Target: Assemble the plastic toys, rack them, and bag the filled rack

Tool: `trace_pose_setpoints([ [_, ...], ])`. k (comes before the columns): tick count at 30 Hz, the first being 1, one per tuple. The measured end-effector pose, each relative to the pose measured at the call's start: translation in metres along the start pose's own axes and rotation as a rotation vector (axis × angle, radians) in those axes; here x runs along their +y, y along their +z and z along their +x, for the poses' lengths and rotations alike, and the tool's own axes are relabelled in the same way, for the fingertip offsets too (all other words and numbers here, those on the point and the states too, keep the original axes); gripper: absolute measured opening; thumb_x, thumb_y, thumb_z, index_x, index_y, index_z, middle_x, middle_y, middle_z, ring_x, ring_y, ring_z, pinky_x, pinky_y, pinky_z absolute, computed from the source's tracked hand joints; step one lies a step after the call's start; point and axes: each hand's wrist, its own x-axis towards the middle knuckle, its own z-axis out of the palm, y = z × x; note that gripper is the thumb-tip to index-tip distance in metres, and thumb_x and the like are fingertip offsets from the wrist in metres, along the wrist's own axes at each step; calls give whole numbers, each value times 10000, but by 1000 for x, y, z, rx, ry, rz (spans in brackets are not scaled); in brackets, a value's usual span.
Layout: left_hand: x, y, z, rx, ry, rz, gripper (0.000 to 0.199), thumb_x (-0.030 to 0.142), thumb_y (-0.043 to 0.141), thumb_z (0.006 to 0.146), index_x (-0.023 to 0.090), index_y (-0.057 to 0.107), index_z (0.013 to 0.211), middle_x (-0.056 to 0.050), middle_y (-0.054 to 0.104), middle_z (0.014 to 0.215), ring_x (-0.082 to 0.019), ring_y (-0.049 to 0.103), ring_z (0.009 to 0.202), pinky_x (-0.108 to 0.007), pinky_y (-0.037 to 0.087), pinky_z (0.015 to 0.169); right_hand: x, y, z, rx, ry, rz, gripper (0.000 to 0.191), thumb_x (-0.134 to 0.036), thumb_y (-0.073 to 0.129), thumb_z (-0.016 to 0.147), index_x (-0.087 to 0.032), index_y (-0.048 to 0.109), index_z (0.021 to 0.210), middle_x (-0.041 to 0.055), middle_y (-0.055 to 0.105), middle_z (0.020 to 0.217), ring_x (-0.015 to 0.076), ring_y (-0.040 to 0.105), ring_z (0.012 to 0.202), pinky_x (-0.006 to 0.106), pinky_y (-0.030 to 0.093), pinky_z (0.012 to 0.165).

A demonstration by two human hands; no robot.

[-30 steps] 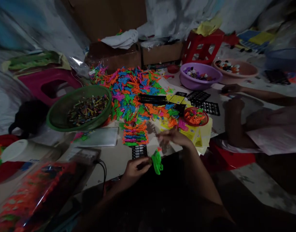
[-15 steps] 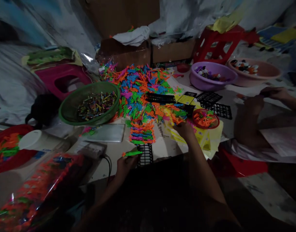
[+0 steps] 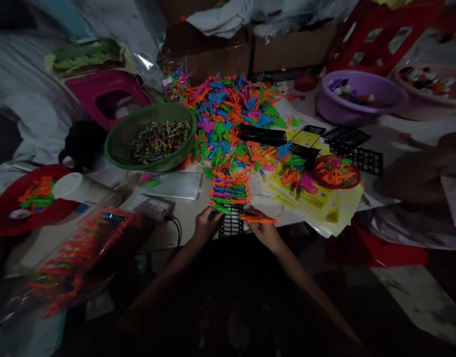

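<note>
In front of me lies a black grid rack (image 3: 232, 225), its far part covered by rows of bright plastic toy pieces (image 3: 230, 187). My left hand (image 3: 207, 221) is at the rack's left edge, its fingers closed on the end of a green plastic toy piece (image 3: 222, 208), which lies slantwise at the nearest row. On the other side, my right hand (image 3: 264, 230) pinches an orange plastic toy piece (image 3: 260, 219) that points to the right. Its far end reaches over the rack's right edge. The fingertips of both hands are dim and partly hidden.
Beyond the rack spreads a heap of mixed toy pieces (image 3: 228, 109). A green basin (image 3: 112, 148) stands left, a purple basin (image 3: 358, 111) back right. Yellow printed cards (image 3: 324, 201) and a small red basket (image 3: 358, 181) lie right. A co-worker's arm (image 3: 417, 168) is far right.
My right hand has come back from the yellow cards to the rack, now with an orange piece. My left hand has moved the green piece to the nearest row. The view has shifted.
</note>
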Motion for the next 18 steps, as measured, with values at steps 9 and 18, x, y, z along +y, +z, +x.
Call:
trace_pose_setpoints([
  [9, -1, 2, 2, -16, -69, -85, 138, 304, 611, 723, 168, 622, 706, -8, 661, 689, -118, 609, 641, -218, 480, 624, 3, 11, 22, -142, 183, -338, 307, -264, 416, 825, -147, 596, 1045, 102, 649, 1037, 208, 595, 985, 313, 461, 870],
  [18, -6, 10, 4, 1, -110, -72, 151, 322, 605, 724, 172, 624, 724, -7, 656, 709, -118, 601, 657, -220, 470, 638, -13, 18, 21, -94, 224, -515, 315, -261, 430, 824, -176, 566, 1094, 73, 654, 1020, 181, 608, 934, 257, 466, 813],
])
